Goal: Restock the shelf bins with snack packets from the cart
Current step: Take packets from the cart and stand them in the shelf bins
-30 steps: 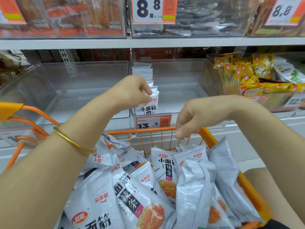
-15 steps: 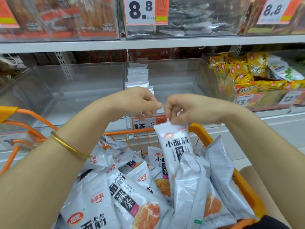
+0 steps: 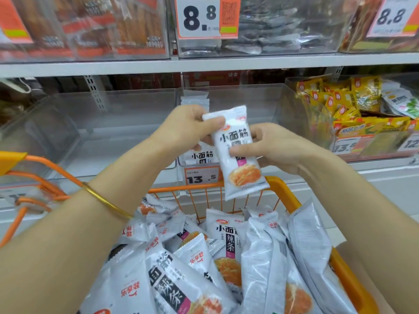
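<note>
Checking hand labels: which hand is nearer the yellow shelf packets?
Right. The right hand grips the white packet mid-body, toward the yellow packets; the left hand pinches its top corner, farther left.

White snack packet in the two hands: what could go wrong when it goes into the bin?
The white plastic snack packet is only pinched by the left hand at its top and the right hand at its middle, above the rim of the orange wire cart; it might slip and drop. The upright row of white packets in the clear plastic bin could topple if bumped.
</note>
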`<state>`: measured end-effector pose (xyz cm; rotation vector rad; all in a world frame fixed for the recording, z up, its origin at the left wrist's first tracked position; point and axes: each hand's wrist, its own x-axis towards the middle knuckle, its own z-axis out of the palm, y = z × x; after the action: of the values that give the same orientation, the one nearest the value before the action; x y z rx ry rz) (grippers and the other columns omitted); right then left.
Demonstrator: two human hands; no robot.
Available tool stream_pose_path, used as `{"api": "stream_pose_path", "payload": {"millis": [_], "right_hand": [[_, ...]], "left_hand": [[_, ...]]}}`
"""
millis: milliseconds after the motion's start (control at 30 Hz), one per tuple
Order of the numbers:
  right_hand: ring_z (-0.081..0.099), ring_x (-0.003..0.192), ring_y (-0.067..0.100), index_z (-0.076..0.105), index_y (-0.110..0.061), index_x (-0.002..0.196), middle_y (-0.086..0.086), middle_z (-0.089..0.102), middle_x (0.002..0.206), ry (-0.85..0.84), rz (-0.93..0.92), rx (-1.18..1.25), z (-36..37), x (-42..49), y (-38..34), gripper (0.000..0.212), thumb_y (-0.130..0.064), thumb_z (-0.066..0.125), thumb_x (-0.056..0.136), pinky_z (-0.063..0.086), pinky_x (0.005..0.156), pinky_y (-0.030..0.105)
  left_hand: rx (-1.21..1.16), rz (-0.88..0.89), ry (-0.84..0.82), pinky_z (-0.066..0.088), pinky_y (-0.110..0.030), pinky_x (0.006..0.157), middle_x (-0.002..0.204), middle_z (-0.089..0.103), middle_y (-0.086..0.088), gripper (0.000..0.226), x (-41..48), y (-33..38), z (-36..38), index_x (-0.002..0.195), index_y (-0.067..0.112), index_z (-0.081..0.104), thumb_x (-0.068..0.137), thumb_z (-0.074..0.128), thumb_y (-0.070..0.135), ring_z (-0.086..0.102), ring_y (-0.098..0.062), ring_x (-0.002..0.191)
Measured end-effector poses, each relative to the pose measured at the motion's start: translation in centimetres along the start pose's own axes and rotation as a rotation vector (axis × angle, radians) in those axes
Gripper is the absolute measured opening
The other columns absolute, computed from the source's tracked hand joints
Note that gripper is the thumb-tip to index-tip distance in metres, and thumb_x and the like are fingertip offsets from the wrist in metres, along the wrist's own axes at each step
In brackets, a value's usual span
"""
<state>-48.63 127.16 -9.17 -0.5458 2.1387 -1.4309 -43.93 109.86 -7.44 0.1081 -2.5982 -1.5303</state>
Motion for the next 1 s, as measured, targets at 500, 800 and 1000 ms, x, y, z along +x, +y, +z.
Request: {"api": "stream_pose_path", "payload": {"millis": [500, 800, 1000], "right_hand": [[0.061, 0.109, 0.024, 0.060, -0.005, 0.114, 0.009, 0.064, 0.120, 0.464, 0.139, -0.187, -4.0, 20.4, 2.8, 0.041, -0.013, 0.076, 0.077, 0.050, 0.094, 0.035], [0.055, 0.117, 0.025, 0.054, -0.006, 0.121, 0.008, 0.061, 0.124, 0.621, 0.040, -0.324, -4.5, 25.0, 5.4, 0.049, -0.016, 0.075, 0.078, 0.040, 0.082, 0.025], [0.057, 0.114, 0.026, 0.052, -0.002, 0.120, 0.012, 0.061, 0.122, 0.658, -0.023, -0.355, -3.7, 26.1, 5.5, 0.049, -0.012, 0.074, 0.078, 0.040, 0.078, 0.025]], "left_hand": [[0.750, 0.085, 0.086, 0.007, -0.033, 0.117, 0.158, 0.007, -0.008, 0.058, 5.3, -5.5, -0.4, 0.148, 0.011, 0.018, 0.099, 0.028, 0.041, 0.003, -0.017, 0.145], [0.671, 0.073, 0.085, 0.000, -0.020, 0.111, 0.158, 0.000, -0.001, 0.059, 5.1, -5.9, 0.2, 0.149, 0.019, 0.014, 0.098, 0.025, 0.045, -0.005, -0.009, 0.143], [0.664, 0.058, 0.068, 0.002, -0.021, 0.111, 0.158, 0.001, -0.001, 0.059, 5.0, -5.8, 0.2, 0.149, 0.019, 0.016, 0.097, 0.024, 0.045, -0.005, -0.008, 0.143]]}}
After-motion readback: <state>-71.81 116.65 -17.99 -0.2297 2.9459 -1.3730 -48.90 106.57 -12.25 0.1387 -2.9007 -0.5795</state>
